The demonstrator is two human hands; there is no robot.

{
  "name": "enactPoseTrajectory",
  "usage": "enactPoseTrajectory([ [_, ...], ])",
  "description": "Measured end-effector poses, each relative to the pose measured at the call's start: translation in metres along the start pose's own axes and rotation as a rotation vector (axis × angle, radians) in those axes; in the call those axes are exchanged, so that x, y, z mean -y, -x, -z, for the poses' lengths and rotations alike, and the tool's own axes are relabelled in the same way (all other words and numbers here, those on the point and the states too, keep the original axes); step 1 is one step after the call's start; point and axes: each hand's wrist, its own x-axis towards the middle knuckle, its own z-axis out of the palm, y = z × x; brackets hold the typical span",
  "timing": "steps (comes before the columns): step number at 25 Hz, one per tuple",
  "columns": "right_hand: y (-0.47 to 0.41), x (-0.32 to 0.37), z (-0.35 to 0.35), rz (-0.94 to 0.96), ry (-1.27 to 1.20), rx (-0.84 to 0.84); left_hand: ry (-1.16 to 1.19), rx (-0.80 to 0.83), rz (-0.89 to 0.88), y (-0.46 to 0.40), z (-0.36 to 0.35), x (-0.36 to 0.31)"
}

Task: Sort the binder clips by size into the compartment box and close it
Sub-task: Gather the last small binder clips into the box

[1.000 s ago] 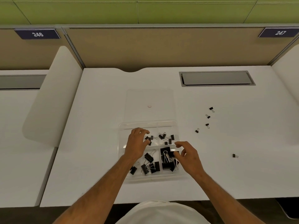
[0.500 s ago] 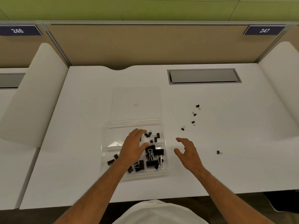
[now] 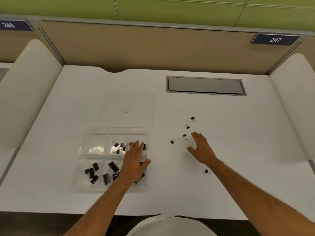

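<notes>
On the white desk (image 3: 51, 167), left of centre, a clear compartment box (image 3: 83, 167), lid (image 3: 129, 103) swung open and lying flat behind it. Six compartments, in two rows of three. Back left one bare of clips; back middle with a handful of small black clips (image 3: 119, 147); front left and front middle with bigger black clips (image 3: 92, 172), tumbled at all angles. Right-hand compartments largely hidden beneath the left hand (image 3: 134, 160), though dark clip shapes peek out at its edges. Left hand flat and open, fingers straight and together, thumb splayed out toward the right rim, palm down over the box's right side; probably resting on the box, yet hard to tell from above whether touching or just over it. Gripping nothing visible.

Further right, on bare desk, four small clips scattered loosely: one (image 3: 172, 141) nearest the box, one (image 3: 185, 136) just beside the right fingertips, one (image 3: 187, 126) and one (image 3: 193, 119) beyond them toward the back. Right hand (image 3: 201, 147) open, fingers spread and slightly bent, palm down, low over the desk, holding nothing. Near the right wrist, toward the front edge, a fifth loose clip (image 3: 207, 171), apart from the rest. Behind all this, a grey cable hatch (image 3: 205, 86) set into the desk.
</notes>
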Motion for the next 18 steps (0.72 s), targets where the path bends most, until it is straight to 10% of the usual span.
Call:
enactPoseTrajectory([
  [12, -0.118, -0.023, 0.051, -0.023, 0.259, 0.226, -0.202, 0.062, 0.062, -0.001, -0.017, 0.002],
  [18, -0.133, -0.028, 0.046, 0.01, 0.308, 0.081, -0.218, 0.068, 0.074, -0.003, -0.018, 0.002],
])
